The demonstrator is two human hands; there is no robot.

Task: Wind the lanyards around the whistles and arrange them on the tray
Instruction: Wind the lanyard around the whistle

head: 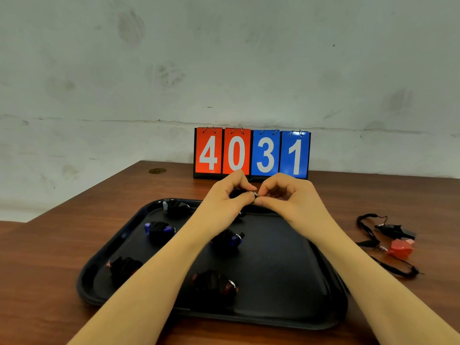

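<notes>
You hold a dark whistle (238, 194), its black lanyard wound round it and a small metal ring (255, 194) showing at one end. Your left hand (227, 196) curls its fingers round the bundle; your right hand (286, 195) pinches at the ring. The whistle sits between both hands, raised over the far edge of the black tray (286, 282).

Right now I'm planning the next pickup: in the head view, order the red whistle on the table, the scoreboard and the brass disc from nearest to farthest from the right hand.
From the right hand:
1. Scoreboard, just behind it.
2. Red whistle, on the table to its right.
3. Brass disc, far left by the table edge.
</notes>
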